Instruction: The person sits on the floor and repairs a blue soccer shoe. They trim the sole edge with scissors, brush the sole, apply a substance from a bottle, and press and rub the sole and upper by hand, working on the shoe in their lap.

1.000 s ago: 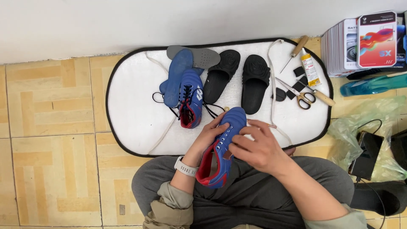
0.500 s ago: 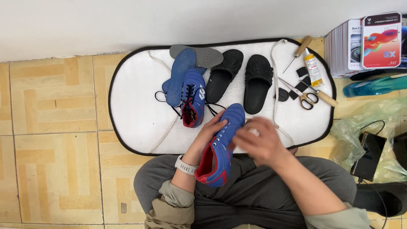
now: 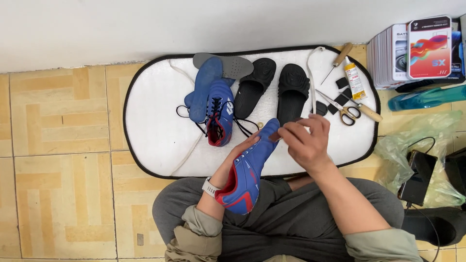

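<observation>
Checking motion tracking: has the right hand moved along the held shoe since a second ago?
Yes. The right hand has moved from mid-shoe to the toe of the held shoe, nearer the black sandals.

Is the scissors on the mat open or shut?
Open, slightly. The scissors lie flat on the white mat with their blades spread apart in a narrow V, beside the glue tube.

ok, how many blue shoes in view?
2. One shoe is held in the left hand, with the right hand at its toe. The other shoe lies on the white mat, laces loose. None seems hidden.
</observation>
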